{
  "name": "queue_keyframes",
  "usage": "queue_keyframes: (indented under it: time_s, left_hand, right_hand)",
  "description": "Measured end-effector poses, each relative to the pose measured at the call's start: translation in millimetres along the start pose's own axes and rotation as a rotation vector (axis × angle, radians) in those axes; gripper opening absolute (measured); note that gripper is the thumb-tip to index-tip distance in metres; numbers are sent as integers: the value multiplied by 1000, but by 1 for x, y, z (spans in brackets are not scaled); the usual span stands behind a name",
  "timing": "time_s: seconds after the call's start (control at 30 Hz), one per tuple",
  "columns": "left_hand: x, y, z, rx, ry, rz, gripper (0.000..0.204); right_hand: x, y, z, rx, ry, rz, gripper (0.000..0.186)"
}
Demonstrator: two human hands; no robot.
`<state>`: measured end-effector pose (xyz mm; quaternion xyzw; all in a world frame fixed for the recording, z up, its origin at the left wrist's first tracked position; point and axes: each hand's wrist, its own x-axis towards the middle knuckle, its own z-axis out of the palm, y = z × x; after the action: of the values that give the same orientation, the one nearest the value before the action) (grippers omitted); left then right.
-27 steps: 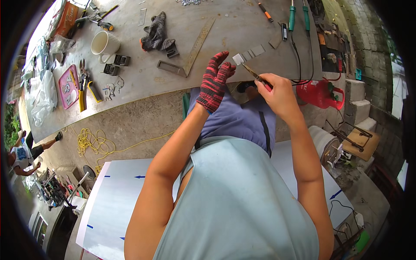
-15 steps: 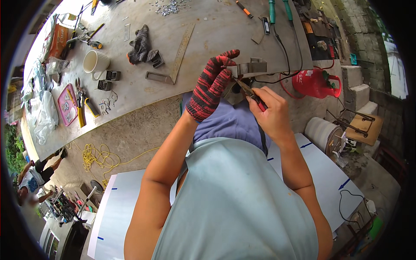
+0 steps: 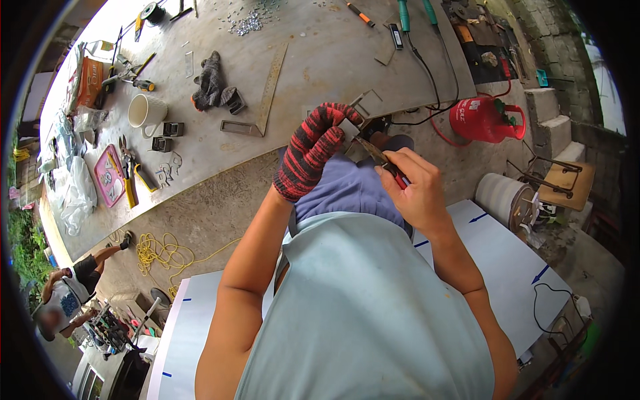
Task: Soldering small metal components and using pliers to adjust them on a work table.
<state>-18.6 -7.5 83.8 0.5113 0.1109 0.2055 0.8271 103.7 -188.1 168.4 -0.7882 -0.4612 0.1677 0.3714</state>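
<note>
My left hand point(image 3: 310, 150), in a red and black knit glove, is closed on a small grey metal piece point(image 3: 348, 130) near the bench's front edge. My bare right hand point(image 3: 417, 187) is closed on pliers point(image 3: 373, 152) with a red grip, their jaws at that piece. Just beyond my gloved fingers, more flat metal point(image 3: 367, 100) shows at the edge, partly hidden. A metal ruler square point(image 3: 272, 87) lies on the metal-topped bench point(image 3: 320, 53), near a dark grey glove point(image 3: 212, 80). My fingertips around the piece are partly hidden.
A mug point(image 3: 140, 110), pink tray point(image 3: 109, 175), cutters point(image 3: 127, 163) and corded green-handled tools point(image 3: 405, 17) lie on the bench. A red gas cylinder point(image 3: 483, 120) stands right. Another person point(image 3: 77, 287) is at lower left, near a yellow cord point(image 3: 160, 253). White boards point(image 3: 500, 273) lie behind me.
My left hand has closed on the small piece, which the pliers held at the bench edge earlier. Both hands have moved slightly toward me. The view has shifted, so the bench sits differently.
</note>
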Motion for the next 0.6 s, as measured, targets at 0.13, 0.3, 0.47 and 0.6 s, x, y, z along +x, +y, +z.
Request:
queue_keyframes:
  time_s: [0.13,0.3,0.47,0.6]
  left_hand:
    - [-5,3,1,23,-27,29,28]
    - [-7,3,0,114,-49,71,23]
    - [0,14,8,334,-29,232,17]
    - [2,23,5,448,-110,199,15]
  right_hand:
    - [0,-5,-8,60,-54,54,22]
    - [-1,-4,-9,92,-86,58,22]
    - [-3,-3,-9,118,-95,108,22]
    - [-7,-3,-7,95,-64,79,21]
